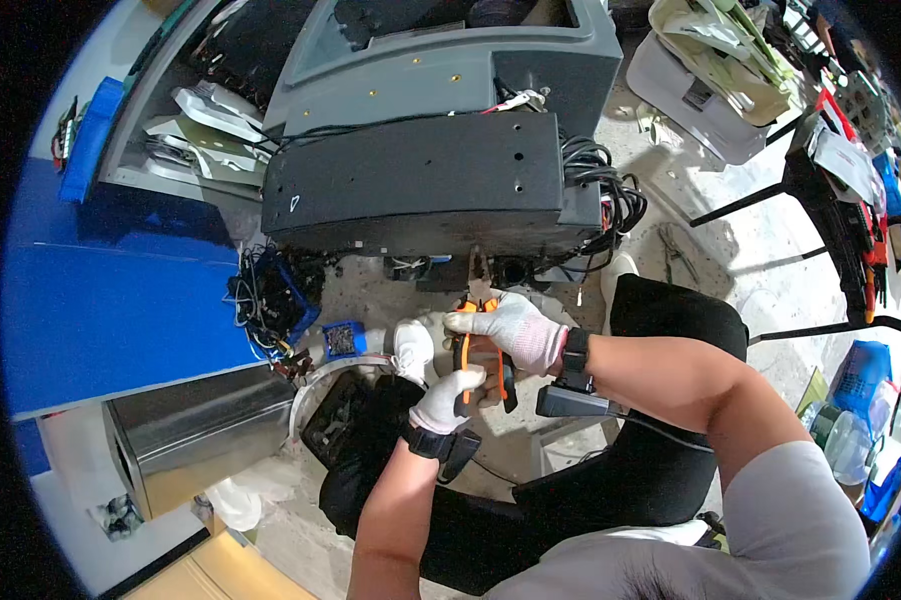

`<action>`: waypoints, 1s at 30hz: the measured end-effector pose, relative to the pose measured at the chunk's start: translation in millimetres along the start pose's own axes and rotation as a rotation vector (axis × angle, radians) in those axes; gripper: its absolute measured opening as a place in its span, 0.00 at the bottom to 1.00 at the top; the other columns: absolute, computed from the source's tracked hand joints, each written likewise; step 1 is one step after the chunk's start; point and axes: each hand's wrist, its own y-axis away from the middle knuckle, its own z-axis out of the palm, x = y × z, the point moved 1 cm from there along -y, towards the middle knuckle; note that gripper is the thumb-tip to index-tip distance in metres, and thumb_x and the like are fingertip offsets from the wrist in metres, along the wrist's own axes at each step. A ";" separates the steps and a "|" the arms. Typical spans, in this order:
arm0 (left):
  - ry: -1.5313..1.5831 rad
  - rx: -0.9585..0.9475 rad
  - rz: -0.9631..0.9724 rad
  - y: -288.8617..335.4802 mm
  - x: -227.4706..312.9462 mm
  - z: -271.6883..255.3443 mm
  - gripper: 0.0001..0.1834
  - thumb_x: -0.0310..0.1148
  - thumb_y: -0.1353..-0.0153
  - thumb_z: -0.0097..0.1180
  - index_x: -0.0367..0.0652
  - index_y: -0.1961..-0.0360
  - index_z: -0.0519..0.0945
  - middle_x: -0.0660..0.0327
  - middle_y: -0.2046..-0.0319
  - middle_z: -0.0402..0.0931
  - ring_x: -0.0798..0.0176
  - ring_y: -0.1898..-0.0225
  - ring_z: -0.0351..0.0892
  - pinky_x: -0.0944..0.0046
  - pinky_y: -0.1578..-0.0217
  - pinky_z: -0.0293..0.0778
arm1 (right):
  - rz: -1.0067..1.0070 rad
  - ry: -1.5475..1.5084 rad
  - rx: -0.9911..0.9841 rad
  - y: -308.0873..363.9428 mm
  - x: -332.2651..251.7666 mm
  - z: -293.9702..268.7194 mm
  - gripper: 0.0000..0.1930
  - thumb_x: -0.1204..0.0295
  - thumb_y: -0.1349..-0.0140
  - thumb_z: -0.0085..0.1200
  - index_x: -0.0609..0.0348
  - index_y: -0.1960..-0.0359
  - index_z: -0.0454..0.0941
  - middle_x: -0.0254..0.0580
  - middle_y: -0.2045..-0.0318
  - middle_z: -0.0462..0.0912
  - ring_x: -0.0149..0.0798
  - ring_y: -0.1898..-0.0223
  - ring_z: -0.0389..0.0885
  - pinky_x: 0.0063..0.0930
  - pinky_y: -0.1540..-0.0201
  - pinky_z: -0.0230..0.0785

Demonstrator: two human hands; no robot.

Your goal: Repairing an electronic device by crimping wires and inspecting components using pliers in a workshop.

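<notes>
Both hands, in pale gloves, are on one pair of pliers with orange and black handles. My right hand wraps round the handles close to the pivot. Lower down, my left hand closes round the end of a handle. The jaws point away from me, up to the lower edge of a dark grey metal housing; whether they grip anything there I cannot make out. Beside the jaws a round dark opening shows under that edge, and left of them some small wired parts.
Coiled black cables hang at the housing's right end. A blue box of small screws and a heap of wires lie left of my shoe. A blue panel spans the left. At right stand a black-legged stand and a white bin.
</notes>
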 end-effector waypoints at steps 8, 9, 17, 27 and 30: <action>-1.085 0.327 0.135 -3.9 17.8 8.9 0.20 0.39 0.42 0.54 0.33 0.56 0.71 0.57 0.61 0.75 0.62 0.58 0.74 0.63 0.56 0.67 | -0.155 0.527 0.279 -3.9 5.6 9.7 0.16 0.64 0.48 0.64 0.67 0.72 0.77 0.37 0.81 0.77 0.27 0.80 0.72 0.26 0.77 0.66; -1.223 0.273 0.244 -0.5 19.8 14.1 0.21 0.40 0.42 0.55 0.33 0.56 0.71 0.56 0.60 0.75 0.62 0.59 0.74 0.63 0.56 0.68 | -0.165 0.604 0.332 -4.9 7.5 11.3 0.17 0.63 0.48 0.63 0.68 0.71 0.77 0.38 0.81 0.77 0.28 0.80 0.72 0.27 0.76 0.66; -1.795 0.656 0.243 10.9 -1.6 37.5 0.43 0.63 0.60 0.61 0.25 0.66 0.73 0.45 0.72 0.74 0.45 0.69 0.76 0.54 0.69 0.73 | -0.096 0.688 0.401 -10.5 17.4 3.8 0.22 0.62 0.47 0.60 0.72 0.63 0.72 0.54 0.70 0.80 0.46 0.68 0.80 0.32 0.64 0.71; -0.452 0.305 0.198 15.5 4.9 -12.9 0.16 0.33 0.57 0.57 0.39 0.66 0.74 0.66 0.74 0.70 0.70 0.70 0.70 0.70 0.69 0.66 | 0.061 0.125 -0.054 -3.2 7.6 3.0 0.21 0.58 0.45 0.61 0.63 0.59 0.75 0.37 0.67 0.80 0.26 0.66 0.77 0.21 0.64 0.70; -0.319 0.283 0.109 15.3 -3.1 -20.9 0.13 0.36 0.52 0.52 0.40 0.66 0.75 0.67 0.74 0.70 0.72 0.72 0.68 0.72 0.71 0.63 | 0.031 0.140 -0.017 -10.0 15.2 -3.6 0.18 0.58 0.46 0.62 0.62 0.65 0.79 0.35 0.70 0.81 0.25 0.69 0.76 0.22 0.65 0.70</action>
